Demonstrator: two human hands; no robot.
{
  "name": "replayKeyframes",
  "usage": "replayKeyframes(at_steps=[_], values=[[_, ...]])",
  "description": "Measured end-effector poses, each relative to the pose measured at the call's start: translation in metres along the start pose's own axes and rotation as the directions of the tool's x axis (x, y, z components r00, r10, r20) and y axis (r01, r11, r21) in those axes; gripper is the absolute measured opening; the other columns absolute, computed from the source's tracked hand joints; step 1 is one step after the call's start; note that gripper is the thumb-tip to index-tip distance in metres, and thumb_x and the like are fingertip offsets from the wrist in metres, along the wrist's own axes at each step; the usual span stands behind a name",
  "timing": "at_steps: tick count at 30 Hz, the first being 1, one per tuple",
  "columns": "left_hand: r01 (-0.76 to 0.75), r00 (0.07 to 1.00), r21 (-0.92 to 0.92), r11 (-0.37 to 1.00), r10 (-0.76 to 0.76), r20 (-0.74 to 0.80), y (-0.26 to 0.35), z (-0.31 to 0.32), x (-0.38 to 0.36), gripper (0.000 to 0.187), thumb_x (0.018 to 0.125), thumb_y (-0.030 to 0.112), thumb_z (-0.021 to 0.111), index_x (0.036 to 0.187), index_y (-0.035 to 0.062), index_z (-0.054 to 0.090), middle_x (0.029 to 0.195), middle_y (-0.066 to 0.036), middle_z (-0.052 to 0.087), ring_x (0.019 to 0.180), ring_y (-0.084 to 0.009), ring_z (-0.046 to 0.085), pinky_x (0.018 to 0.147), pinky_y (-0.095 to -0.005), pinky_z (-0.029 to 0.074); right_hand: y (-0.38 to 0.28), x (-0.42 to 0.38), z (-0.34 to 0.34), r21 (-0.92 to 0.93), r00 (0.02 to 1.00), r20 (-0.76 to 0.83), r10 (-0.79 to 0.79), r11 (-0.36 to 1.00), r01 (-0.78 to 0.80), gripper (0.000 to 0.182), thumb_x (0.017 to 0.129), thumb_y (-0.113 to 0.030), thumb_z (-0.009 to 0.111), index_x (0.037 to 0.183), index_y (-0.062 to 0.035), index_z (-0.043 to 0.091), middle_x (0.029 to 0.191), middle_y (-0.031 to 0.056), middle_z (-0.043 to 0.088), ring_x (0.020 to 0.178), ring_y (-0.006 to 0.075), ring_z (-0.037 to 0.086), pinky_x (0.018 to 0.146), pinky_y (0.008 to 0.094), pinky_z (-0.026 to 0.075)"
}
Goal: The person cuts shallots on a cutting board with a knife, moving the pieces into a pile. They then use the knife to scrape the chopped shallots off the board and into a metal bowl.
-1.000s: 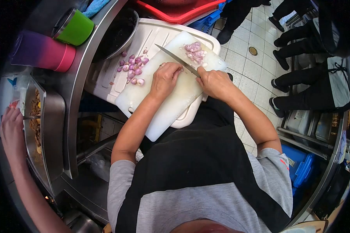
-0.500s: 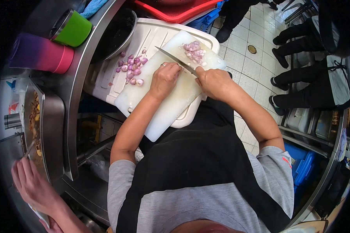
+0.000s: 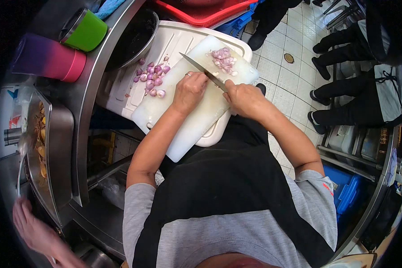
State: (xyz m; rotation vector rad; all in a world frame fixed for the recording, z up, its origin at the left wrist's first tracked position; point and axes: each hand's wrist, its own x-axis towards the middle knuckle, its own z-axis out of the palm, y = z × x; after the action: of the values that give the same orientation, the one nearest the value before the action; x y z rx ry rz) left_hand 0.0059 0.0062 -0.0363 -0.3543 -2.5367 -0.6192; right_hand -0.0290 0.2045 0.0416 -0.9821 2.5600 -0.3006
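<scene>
Stiff and sharp by its look, the knife (image 3: 202, 70) is best taken by its handle, where the right hand (image 3: 245, 99) closes round it; the blade angles past the left hand (image 3: 190, 92), its fingers bunched together on the cutting board (image 3: 191, 129), anything beneath them hidden. Whole shallots (image 3: 150, 83), likely firm but slick, sit left of the left hand; light, fragile-looking slices (image 3: 224, 60) lie beyond the right.
</scene>
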Motion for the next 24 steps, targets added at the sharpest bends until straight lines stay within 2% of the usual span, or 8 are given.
replayKeyframes(at_steps=[6,9,13,16,18,20,23,24], values=[[-0.016,1.0,0.016,1.0,0.016,-0.008,0.001,0.0,0.0,0.014,0.076,0.0,0.072,0.085,0.0052,0.063,0.087,-0.008,0.068,0.082,-0.0269,0.066,0.072,-0.0371,0.054,0.008,0.01,0.002,0.06,0.999,-0.048,-0.011,0.998,0.014,0.029,0.098,-0.027,0.052,0.104,0.0008,0.052,0.082,0.026,0.068,0.08,0.0449,0.067,0.073,0.054,0.052],[-0.004,1.0,0.036,0.999,0.005,-0.015,0.001,0.001,-0.001,0.014,0.076,0.0,0.072,0.085,0.0051,0.064,0.087,-0.008,0.068,0.083,-0.0265,0.066,0.072,-0.0366,0.054,0.009,0.012,-0.011,0.035,0.999,0.024,-0.025,0.999,0.024,0.032,0.097,-0.028,0.053,0.108,0.0027,0.056,0.088,0.0263,0.07,0.085,0.0434,0.069,0.077,0.0513,0.054],[0.002,1.0,-0.083,0.997,-0.002,-0.009,-0.002,-0.004,0.0,0.015,0.077,-0.001,0.072,0.09,0.004,0.068,0.093,-0.009,0.07,0.085,-0.0279,0.068,0.075,-0.0365,0.055,0.013,0.012,-0.014,0.0,0.999,-0.047,0.014,1.0,-0.014,0.031,0.097,-0.028,0.054,0.107,0.0012,0.056,0.087,0.0258,0.07,0.084,0.0443,0.068,0.076,0.0526,0.053],[0.016,0.994,-0.197,0.98,-0.037,-0.105,-0.011,-0.009,0.009,0.014,0.079,-0.001,0.068,0.092,0.003,0.067,0.091,-0.012,0.069,0.084,-0.0325,0.067,0.075,-0.0397,0.055,0.012,-0.001,-0.014,0.065,0.991,-0.12,0.054,0.997,-0.046,0.029,0.097,-0.027,0.054,0.103,0.0013,0.054,0.082,0.027,0.068,0.081,0.0456,0.067,0.075,0.054,0.052],[0.141,0.978,-0.012,0.99,-0.141,-0.154,-0.039,-0.021,0.02,0.015,0.08,-0.001,0.067,0.094,0.0028,0.07,0.094,-0.015,0.07,0.086,-0.0347,0.068,0.078,-0.042,0.055,0.014,-0.009,-0.009,0.103,0.995,-0.087,0.05,0.994,-0.041,0.028,0.097,-0.027,0.054,0.1,0.0009,0.053,0.078,0.0278,0.067,0.079,0.0465,0.067,0.074,0.0547,0.052],[0.311,0.95,0.069,0.948,-0.308,-0.056,-0.064,-0.035,0.033,0.015,0.081,-0.001,0.063,0.094,0.0023,0.072,0.097,-0.017,0.07,0.091,-0.0368,0.068,0.082,-0.0442,0.055,0.011,-0.017,-0.004,0.11,0.998,-0.052,0.04,0.993,-0.034,0.028,0.097,-0.027,0.054,0.1,0.0008,0.053,0.078,0.0279,0.067,0.078,0.0467,0.066,0.074,0.0548,0.052],[0.307,0.923,0.327,0.894,-0.363,0.125,-0.11,-0.035,0.042,0.016,0.086,0.008,0.063,0.098,0.0035,0.073,0.104,-0.017,0.07,0.096,-0.0364,0.067,0.085,-0.0441,0.054,0.014,-0.018,0.005,0.151,1.0,-0.009,0.007,0.989,-0.005,0.028,0.097,-0.028,0.054,0.101,0.0005,0.053,0.078,0.0282,0.067,0.079,0.0468,0.066,0.075,0.055,0.052],[0.303,0.925,0.326,0.895,-0.358,0.126,-0.112,-0.036,0.044,0.016,0.086,0.008,0.063,0.098,0.0035,0.073,0.104,-0.017,0.07,0.096,-0.0364,0.067,0.085,-0.0441,0.054,0.016,-0.017,0.006,0.168,1.0,0.01,-0.011,0.986,0.009,0.029,0.097,-0.028,0.054,0.101,0.0006,0.054,0.08,0.0285,0.067,0.08,0.0466,0.066,0.076,0.0552,0.051]])
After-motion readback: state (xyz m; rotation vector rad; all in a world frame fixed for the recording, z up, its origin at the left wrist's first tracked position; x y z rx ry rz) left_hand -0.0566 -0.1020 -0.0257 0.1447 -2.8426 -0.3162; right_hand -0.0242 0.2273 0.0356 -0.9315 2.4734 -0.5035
